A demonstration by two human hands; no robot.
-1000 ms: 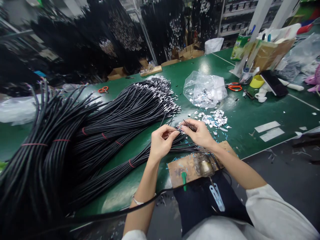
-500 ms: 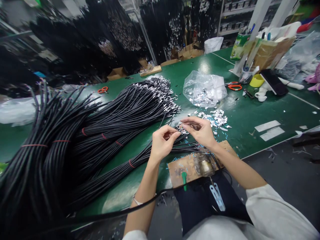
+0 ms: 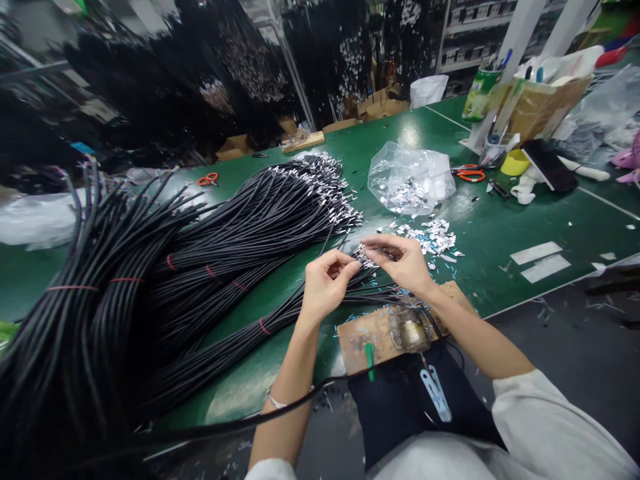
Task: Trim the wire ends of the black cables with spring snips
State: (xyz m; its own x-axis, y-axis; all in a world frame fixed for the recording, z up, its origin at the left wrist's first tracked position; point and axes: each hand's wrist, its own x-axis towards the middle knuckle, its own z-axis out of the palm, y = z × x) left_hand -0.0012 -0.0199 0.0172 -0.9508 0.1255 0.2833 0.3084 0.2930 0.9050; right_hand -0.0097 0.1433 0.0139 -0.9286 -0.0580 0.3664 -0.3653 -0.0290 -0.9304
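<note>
My left hand [image 3: 327,280] is closed in a pinch above a tied bundle of thin black cables [image 3: 225,347] that runs beneath it. Close by on the right, my right hand [image 3: 400,263] pinches with thumb and forefinger, its fingertips just short of the left ones. Whatever sits between the fingertips is too small to make out. Stripped cable ends with white and blue bits lie under and behind both hands. Below my right wrist, a metal fixture [image 3: 411,331] stands on a wooden board [image 3: 357,337] with a green lever [image 3: 369,360].
Larger black cable bundles [image 3: 240,227] fill the left side. A clear plastic bag [image 3: 410,177], scraps [image 3: 435,237], orange-handled scissors [image 3: 470,173] and a phone [image 3: 549,165] lie on the green table [image 3: 490,247]. Another orange pair of scissors [image 3: 207,179] is farther back. One black cable crosses my left forearm.
Both hands keep nearly the same pinching pose and place. The whole view has shifted very slightly; nothing else has visibly moved.
</note>
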